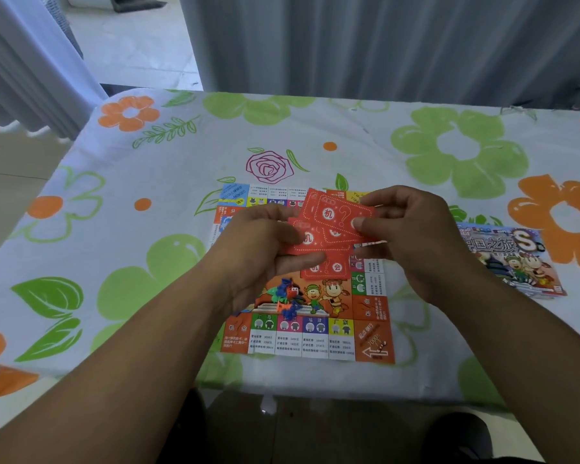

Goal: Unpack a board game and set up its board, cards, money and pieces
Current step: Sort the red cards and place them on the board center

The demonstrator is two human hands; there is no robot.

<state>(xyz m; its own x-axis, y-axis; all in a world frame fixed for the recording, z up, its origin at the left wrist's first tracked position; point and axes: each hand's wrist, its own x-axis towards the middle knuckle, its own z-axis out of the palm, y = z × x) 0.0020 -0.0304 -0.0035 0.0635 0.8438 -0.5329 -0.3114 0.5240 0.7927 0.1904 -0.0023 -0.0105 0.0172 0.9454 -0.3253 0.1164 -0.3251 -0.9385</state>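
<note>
Board: unfolded, flat on tablecloth, close to near edge; done.
Pieces: small heap of blue/green/orange plastic bits on board's centre art, just below left hand; out, not sorted.
Left hand: fingers curled under fan of red cards, thumb on top; holds stack above board.
Right hand: thumb + fingers pinch top card at its right end.
Cards: fanned, askew; not yet squared or set down.
Money: none seen for sure; thin strip under right hand, can't tell what.
Box: on cloth, right of board, apart.
Left to do, prob.: stack + place cards, sort pieces, lay out money.
Far: grey curtain behind table.
</note>
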